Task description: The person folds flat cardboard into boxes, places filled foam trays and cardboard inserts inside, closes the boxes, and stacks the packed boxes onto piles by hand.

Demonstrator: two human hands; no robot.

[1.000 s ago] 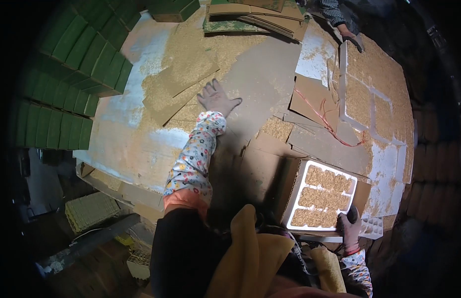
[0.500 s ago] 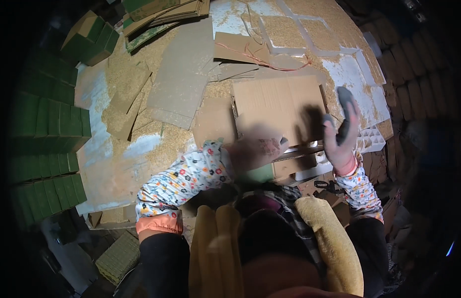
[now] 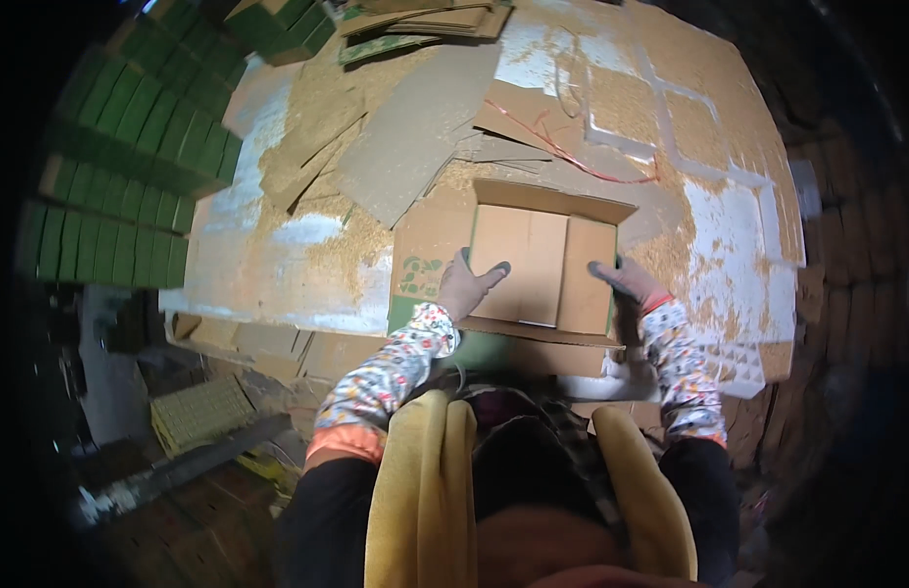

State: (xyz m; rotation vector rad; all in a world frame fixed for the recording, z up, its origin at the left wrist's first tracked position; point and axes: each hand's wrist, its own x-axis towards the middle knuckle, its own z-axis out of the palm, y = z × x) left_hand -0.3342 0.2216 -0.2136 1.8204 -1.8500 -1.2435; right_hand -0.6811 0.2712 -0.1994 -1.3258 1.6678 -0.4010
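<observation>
The cardboard box (image 3: pixel 538 265) sat on the floor right in front of the person, near the middle of the view, with its top flaps folded inward and one long flap standing open along the far edge. A green-printed side panel showed on its left. The left hand (image 3: pixel 466 286) lay against the left edge of the folded flaps, gloved, with the fingers held together and the thumb stretched out over the flap surface. The right hand (image 3: pixel 626 281) rested on the right edge of the box, also gloved, its fingers together and pointing left across the flap. Neither hand pinched anything; both pressed flat on the cardboard. Patterned sleeves (image 3: pixel 395 367) covered both forearms.

Beyond the box, loose flat cardboard sheets (image 3: pixel 415 137) lay overlapping on the floor (image 3: pixel 278 265), which was pale and strewn with sawdust-like litter. A thin red string (image 3: pixel 572 157) curled over the sheets just past the far flap. To the left, stacks of green boxes (image 3: pixel 121 167) stood in rows, well apart from the hands. More flattened cartons (image 3: pixel 425 20) were heaped at the far edge. A white tray (image 3: pixel 738 367) with square cells lay near the right forearm, partly hidden.
</observation>
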